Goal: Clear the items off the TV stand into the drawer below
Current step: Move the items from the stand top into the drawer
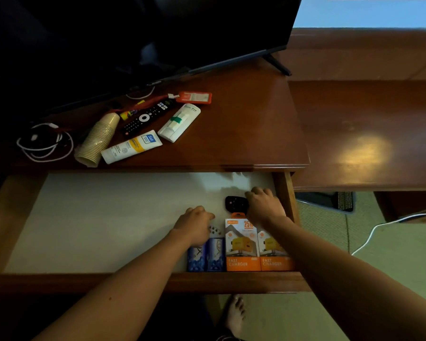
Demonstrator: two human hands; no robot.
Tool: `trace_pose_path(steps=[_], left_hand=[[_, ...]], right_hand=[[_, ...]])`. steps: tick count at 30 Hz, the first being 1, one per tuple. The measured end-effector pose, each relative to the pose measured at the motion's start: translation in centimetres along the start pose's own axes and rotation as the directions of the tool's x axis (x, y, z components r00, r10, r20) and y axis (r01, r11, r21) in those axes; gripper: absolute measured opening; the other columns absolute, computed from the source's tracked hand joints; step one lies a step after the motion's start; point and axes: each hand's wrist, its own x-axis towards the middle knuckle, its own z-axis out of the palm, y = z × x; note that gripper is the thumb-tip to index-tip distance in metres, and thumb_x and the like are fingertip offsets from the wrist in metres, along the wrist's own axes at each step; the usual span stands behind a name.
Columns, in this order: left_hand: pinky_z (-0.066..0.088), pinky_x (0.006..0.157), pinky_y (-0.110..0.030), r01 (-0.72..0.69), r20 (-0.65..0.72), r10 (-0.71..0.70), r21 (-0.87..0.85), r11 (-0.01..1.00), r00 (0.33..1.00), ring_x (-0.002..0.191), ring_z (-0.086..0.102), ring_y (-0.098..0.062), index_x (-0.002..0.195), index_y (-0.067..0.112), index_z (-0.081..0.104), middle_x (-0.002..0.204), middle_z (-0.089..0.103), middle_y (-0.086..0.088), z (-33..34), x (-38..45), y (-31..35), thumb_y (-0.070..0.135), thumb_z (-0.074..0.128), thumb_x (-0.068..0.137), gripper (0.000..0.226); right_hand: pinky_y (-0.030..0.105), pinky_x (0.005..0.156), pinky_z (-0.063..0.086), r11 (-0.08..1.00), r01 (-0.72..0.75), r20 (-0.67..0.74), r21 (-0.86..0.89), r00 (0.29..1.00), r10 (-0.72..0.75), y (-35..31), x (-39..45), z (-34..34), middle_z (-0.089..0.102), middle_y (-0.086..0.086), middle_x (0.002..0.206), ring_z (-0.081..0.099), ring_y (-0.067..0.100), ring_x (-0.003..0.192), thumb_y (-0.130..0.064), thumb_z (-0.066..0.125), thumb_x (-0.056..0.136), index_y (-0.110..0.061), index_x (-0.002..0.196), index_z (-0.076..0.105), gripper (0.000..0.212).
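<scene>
Both hands work low right in the open white-lined wooden drawer (108, 217): right hand (265, 205) closes on a black oval gadget (235, 203), left hand (194, 223) cupped beside boxed chargers (242, 244). Packing tightly saves room for clutter on the surface (244, 134), upper left.

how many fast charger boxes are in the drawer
2. Both stand side by side in the drawer's front right corner: one orange fast charger box beside the blue boxes, the other against the right wall, partly covered by the right forearm. More could be hidden beneath the arms.
</scene>
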Motion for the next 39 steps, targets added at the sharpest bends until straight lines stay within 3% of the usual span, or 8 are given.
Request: trace_pose_path(steps=[7, 13, 16, 18, 23, 27, 31, 39], left_hand=[[0.044, 0.102, -0.040, 0.013, -0.264, -0.031, -0.070, 0.997, 0.964, 0.131, 0.044, -0.028, 0.143, 0.026, 0.051, 0.140, 0.049, -0.003, -4.9, -3.3, -0.9, 0.023, 0.053, 0.098, 0.045], [0.048, 0.094, -0.041, 0.069, -0.481, -0.113, -0.109, 0.992, 0.870, 0.121, 0.049, -0.027, 0.137, 0.025, 0.057, 0.132, 0.052, -0.001, -10.8, -5.1, -4.4, 0.019, 0.056, 0.094, 0.043], [0.048, 0.096, -0.045, 0.115, -0.570, -0.164, -0.121, 0.986, 0.805, 0.123, 0.046, -0.029, 0.138, 0.023, 0.056, 0.134, 0.051, -0.003, -13.5, -4.6, -6.9, 0.017, 0.058, 0.093, 0.045], [0.048, 0.097, -0.045, 0.170, -0.591, -0.195, -0.099, 0.980, 0.783, 0.124, 0.044, -0.031, 0.140, 0.021, 0.054, 0.137, 0.048, -0.007, -15.0, -3.9, -8.4, 0.019, 0.060, 0.092, 0.048], [0.041, 0.099, -0.044, 0.235, -0.556, -0.144, 0.095, 0.967, 0.818, 0.124, 0.041, -0.035, 0.145, 0.021, 0.043, 0.139, 0.042, -0.011, -17.2, -2.3, -11.6, 0.028, 0.068, 0.085, 0.066], [0.039, 0.102, -0.044, 0.203, -0.481, -0.086, 0.197, 0.959, 0.872, 0.127, 0.039, -0.034, 0.149, 0.025, 0.035, 0.143, 0.038, -0.011, -17.6, -1.2, -13.6, 0.034, 0.066, 0.088, 0.069], [0.039, 0.102, -0.044, 0.156, -0.475, -0.025, 0.239, 0.958, 0.880, 0.126, 0.040, -0.034, 0.149, 0.025, 0.034, 0.143, 0.037, -0.012, -17.4, -0.9, -14.7, 0.031, 0.065, 0.089, 0.068], [0.042, 0.095, -0.039, 0.009, -0.507, 0.055, 0.124, 0.992, 0.860, 0.116, 0.045, -0.029, 0.143, 0.028, 0.046, 0.131, 0.046, -0.007, -17.2, -0.8, -15.6, 0.026, 0.069, 0.086, 0.062]], right_hand=[[0.036, 0.076, 0.052, 0.940, 0.340, -0.322, 0.038, 0.894, -0.310, -4.5, -0.6, -3.5, 0.065, 0.006, 0.114, 0.059, 0.026, 0.104, -0.017, 0.048, 0.093, -0.015, 0.115, 0.066, 0.029], [0.035, 0.063, 0.050, 0.886, 0.463, -0.463, 0.044, 0.795, -0.392, -9.9, 1.6, -6.7, 0.067, 0.009, 0.091, 0.062, 0.033, 0.082, -0.011, 0.052, 0.086, -0.013, 0.094, 0.070, 0.020], [0.030, 0.061, 0.038, 0.895, 0.442, -0.471, 0.051, 0.801, -0.369, -12.3, 3.0, -8.2, 0.061, 0.007, 0.089, 0.057, 0.030, 0.081, -0.013, 0.052, 0.090, -0.012, 0.094, 0.066, 0.015], [0.033, 0.064, 0.041, 0.913, 0.403, -0.446, 0.066, 0.830, -0.334, -13.7, 4.3, -9.0, 0.058, 0.008, 0.095, 0.055, 0.029, 0.087, -0.018, 0.050, 0.092, -0.011, 0.100, 0.062, 0.015], [0.045, 0.086, 0.052, 0.973, 0.180, -0.356, 0.148, 0.927, -0.117, -17.1, 9.4, -10.7, 0.046, 0.013, 0.136, 0.050, 0.036, 0.117, -0.031, 0.055, 0.094, -0.018, 0.140, 0.044, 0.050], [0.059, 0.103, 0.038, 0.988, 0.088, -0.253, 0.125, 0.966, -0.054, -19.6, 12.9, -12.0, 0.024, 0.014, 0.158, 0.033, 0.043, 0.136, -0.044, 0.046, 0.097, -0.032, 0.152, 0.028, 0.059], [0.062, 0.105, 0.030, 0.999, 0.043, -0.182, 0.024, 0.983, -0.038, -21.0, 14.6, -12.0, 0.021, 0.008, 0.161, 0.027, 0.042, 0.140, -0.052, 0.038, 0.099, -0.034, 0.150, 0.033, 0.055], [0.054, 0.089, 0.046, 0.993, -0.077, -0.287, 0.085, 0.953, 0.098, -22.4, 13.9, -10.7, 0.044, 0.014, 0.139, 0.047, 0.041, 0.116, -0.053, 0.046, 0.098, -0.022, 0.134, 0.052, 0.049]])
